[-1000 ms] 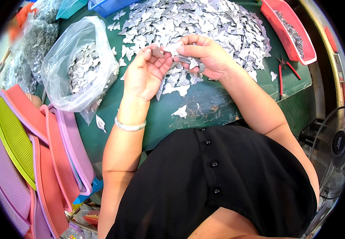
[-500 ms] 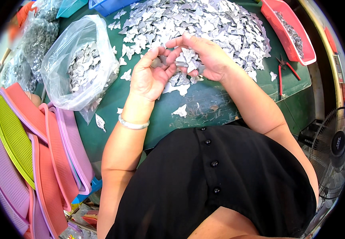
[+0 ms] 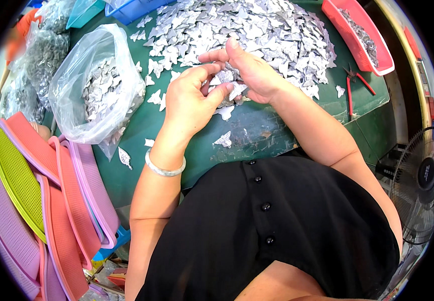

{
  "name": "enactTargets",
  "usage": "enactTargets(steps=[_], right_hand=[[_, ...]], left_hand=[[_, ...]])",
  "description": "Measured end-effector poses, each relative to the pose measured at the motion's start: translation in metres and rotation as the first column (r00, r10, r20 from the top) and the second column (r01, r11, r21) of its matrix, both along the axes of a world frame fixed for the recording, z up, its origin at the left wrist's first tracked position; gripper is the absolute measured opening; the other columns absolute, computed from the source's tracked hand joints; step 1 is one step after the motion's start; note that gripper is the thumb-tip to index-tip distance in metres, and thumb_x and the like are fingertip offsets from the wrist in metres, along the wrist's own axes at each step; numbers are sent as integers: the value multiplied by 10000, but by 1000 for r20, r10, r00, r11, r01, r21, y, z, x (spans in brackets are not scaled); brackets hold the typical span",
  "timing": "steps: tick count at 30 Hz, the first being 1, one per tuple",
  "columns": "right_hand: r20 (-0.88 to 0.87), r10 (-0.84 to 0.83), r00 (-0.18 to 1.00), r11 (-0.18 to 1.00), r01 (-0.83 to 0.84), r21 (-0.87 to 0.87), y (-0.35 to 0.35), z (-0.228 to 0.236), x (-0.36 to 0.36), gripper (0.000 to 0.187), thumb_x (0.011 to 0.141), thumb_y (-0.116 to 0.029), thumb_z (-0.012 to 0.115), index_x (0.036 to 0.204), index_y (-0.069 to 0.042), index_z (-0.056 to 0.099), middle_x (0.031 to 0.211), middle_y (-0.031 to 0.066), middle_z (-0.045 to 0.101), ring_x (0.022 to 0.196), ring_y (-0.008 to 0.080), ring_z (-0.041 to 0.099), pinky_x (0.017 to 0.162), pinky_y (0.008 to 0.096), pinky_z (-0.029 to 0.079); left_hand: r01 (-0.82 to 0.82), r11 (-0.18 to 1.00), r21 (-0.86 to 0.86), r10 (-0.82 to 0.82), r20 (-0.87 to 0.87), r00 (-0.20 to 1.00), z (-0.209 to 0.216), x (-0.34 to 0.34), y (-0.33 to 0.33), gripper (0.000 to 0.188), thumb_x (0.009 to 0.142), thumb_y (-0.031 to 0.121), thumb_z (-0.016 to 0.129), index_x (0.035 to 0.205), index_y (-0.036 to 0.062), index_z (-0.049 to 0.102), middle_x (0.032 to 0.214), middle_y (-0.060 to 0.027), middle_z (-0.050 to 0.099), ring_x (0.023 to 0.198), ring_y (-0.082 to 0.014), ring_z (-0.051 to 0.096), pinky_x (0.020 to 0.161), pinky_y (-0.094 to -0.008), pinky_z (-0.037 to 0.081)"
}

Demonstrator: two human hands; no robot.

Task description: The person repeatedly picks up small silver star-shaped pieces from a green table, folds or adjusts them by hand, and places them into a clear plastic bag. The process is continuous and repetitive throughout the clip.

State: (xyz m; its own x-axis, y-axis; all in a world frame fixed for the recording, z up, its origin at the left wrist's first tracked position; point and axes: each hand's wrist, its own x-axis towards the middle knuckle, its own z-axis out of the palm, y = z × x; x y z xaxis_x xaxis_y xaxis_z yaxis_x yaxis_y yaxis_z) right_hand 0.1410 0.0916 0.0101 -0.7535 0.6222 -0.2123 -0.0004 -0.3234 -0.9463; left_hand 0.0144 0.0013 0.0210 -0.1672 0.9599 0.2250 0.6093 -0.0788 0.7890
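Several silver butterfly-shaped metal pieces [image 3: 225, 76] lie cupped in my right hand [image 3: 258, 78], its thumb raised and fingers curled around them. Against this handful, my left hand [image 3: 191, 98] has its back turned up, with thumb and fingers closed on the pieces; its fingertips are partly hidden. Just past both hands spreads a large heap of the same butterfly pieces [image 3: 257, 30] on the green table [image 3: 182, 160]. A single butterfly piece [image 3: 223, 139] lies on the table nearer to me, and another is partly under my hands.
On the left, a clear plastic bag [image 3: 69, 108] holds more silver pieces. Stacked pink, purple and green baskets [image 3: 71, 200] lean beside the table. Red-handled pliers [image 3: 350, 93] and a pink tray [image 3: 385, 55] of small metal parts sit at the right, near a fan [image 3: 417, 180].
My left hand has turned from palm up to back up and moved in against the pieces in my right hand. The right hand stays nearly in place.
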Motion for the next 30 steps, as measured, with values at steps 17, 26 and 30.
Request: enactTargets(steps=[17, 26, 30], right_hand=[[-115, -133, 985, 982, 114, -152, 6, 3, -1, 594, 901, -527, 235, 1120, -38, 490, 923, 58, 586, 621, 100, 527, 440, 213, 390], [-230, -163, 959, 977, 189, 99, 5, -8, -6, 611, 908, -511, 239, 1118, 10, 479, 976, 105, 580, 790, 134, 534, 707, 260, 442], [-223, -202, 954, 979, 201, -25, 7, -4, -3, 607, 910, -506, 240, 1119, 13, 476, 971, 102, 583, 710, 125, 515, 685, 256, 441]], left_hand=[[-38, 969, -246, 232, 837, 496, -1, -1, 2, 69, 824, 126, 549, 820, 70, 509, 683, -33, 541, 531, -95, 479, 418, -182, 340], [141, 947, -289, 215, 896, 389, -19, 16, 2, 140, 799, 168, 622, 744, 86, 523, 656, -18, 531, 534, -111, 480, 458, -211, 344], [159, 953, -257, 218, 949, 227, -17, 10, 1, 113, 790, 125, 588, 764, 82, 487, 724, -46, 556, 639, -132, 548, 525, -229, 425]])
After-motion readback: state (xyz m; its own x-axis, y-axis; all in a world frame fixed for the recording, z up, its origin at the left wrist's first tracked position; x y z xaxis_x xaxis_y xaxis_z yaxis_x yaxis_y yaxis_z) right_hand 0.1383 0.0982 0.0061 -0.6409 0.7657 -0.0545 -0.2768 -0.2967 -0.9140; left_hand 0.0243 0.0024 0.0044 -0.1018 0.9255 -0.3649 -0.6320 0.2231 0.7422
